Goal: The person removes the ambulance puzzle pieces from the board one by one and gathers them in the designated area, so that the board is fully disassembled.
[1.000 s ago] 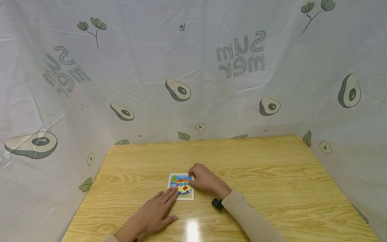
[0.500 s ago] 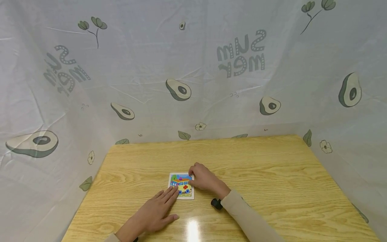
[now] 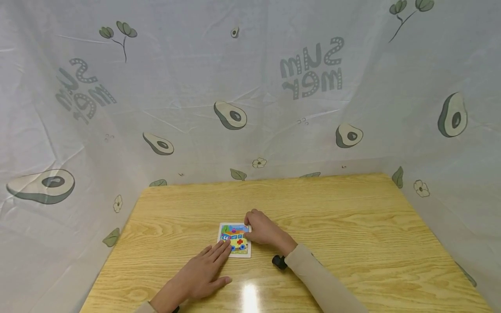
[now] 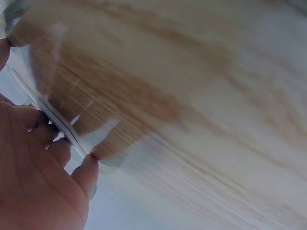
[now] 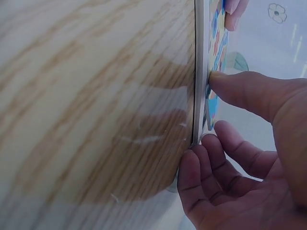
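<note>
A small square picture puzzle (image 3: 238, 243) lies on the wooden table, a yellow ambulance printed inside its white frame. My left hand (image 3: 203, 273) rests its straight fingers on the lower left of the picture, thumb spread to the side over the table. At the upper right corner, my right hand (image 3: 266, 230) pinches the puzzle's edge with bent fingers. In the right wrist view the thumb (image 5: 249, 91) presses the coloured face, and the other fingers curl by the far edge. There the coloured layer (image 5: 211, 112) stands slightly apart from the pale frame (image 5: 200, 62).
The wooden table (image 3: 332, 208) stretches around both hands. A pale curtain (image 3: 266, 130) printed with avocados encloses the back and sides. A black wrist camera (image 3: 279, 262) sits beneath the right wrist. Glare (image 3: 249, 298) shines near the front edge.
Both hands keep nearly the same place on the puzzle. The whole head view shifts only slightly.
</note>
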Available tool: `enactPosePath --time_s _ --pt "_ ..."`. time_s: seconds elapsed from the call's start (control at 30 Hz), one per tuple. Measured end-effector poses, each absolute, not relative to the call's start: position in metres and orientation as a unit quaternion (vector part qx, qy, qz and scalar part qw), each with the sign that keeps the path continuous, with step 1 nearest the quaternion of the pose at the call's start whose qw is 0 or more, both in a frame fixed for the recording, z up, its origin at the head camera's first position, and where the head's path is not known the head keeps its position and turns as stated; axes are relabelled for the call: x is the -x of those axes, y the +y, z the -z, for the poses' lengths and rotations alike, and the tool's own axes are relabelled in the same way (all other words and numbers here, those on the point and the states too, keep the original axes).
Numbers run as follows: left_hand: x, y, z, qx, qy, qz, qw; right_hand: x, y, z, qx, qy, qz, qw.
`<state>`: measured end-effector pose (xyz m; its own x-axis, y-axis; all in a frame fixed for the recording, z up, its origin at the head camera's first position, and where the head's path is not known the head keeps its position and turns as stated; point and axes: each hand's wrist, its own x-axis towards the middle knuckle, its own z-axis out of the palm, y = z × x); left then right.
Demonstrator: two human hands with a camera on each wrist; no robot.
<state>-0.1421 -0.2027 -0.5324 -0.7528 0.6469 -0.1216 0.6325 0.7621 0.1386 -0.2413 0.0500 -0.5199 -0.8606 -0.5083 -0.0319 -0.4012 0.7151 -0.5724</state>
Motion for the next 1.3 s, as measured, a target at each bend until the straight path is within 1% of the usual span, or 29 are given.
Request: enactPosePath --time_s 0.3,0.47,0.7,0.97,1.3 --pt "0.146 -0.201 0.529 -0.348 0.934 -0.031 0.076 0.244 0.051 0.522 0.255 0.92 0.283 0.093" --pt "0.159 -0.193 0.522 -0.345 0.935 -0.019 0.076 0.245 0.053 0.522 0.262 0.918 0.285 0.091" --pt "0.173 -0.182 0.523 -0.337 0.939 -0.029 0.061 0.246 0.055 0.522 0.264 0.917 0.283 0.095" --pt "0.173 -0.18 0.523 -0.334 0.941 -0.025 0.051 0.247 0.053 0.523 0.258 0.917 0.286 0.106" --pt "0.17 -0.18 0.526 -0.32 0.945 -0.026 0.063 0.248 0.051 0.525 0.251 0.896 0.344 0.127"
